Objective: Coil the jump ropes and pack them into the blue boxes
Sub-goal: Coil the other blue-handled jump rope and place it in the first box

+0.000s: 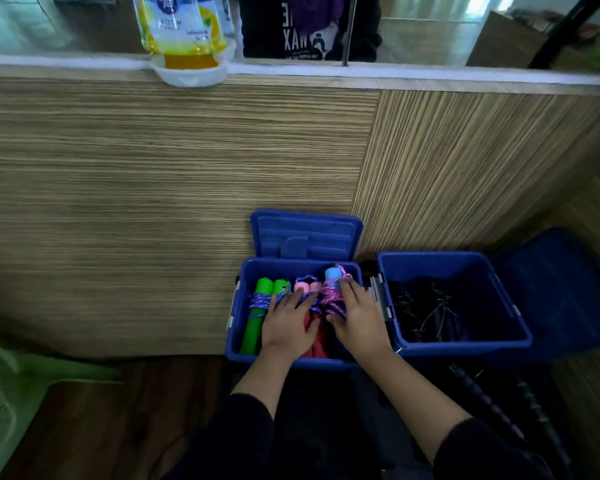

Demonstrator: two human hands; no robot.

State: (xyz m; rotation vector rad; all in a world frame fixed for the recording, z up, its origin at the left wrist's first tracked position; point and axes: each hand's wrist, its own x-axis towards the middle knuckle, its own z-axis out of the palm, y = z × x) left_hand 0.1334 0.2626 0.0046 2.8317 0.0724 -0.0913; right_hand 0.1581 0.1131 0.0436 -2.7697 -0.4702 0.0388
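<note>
Two blue boxes stand on the floor against a wooden counter front. The left box [234, 337] has its lid [305, 233] raised and holds three coiled jump ropes: one with green handles [257, 317], one with pink handles [307, 289], one with light blue handles [331, 275] wrapped in pink cord. My left hand [286, 323] lies flat on the green and pink bundles. My right hand [355, 317] rests with straight fingers on the pink-corded bundle. The right box [510, 313] holds dark ropes [426, 313].
The wooden counter front [187, 185] rises close behind the boxes. A dark blue lid [561, 289] lies to the right of the right box. A green plastic basket [0, 403] sits at the far left. Black rope handles [482, 396] lie on the floor near my right arm.
</note>
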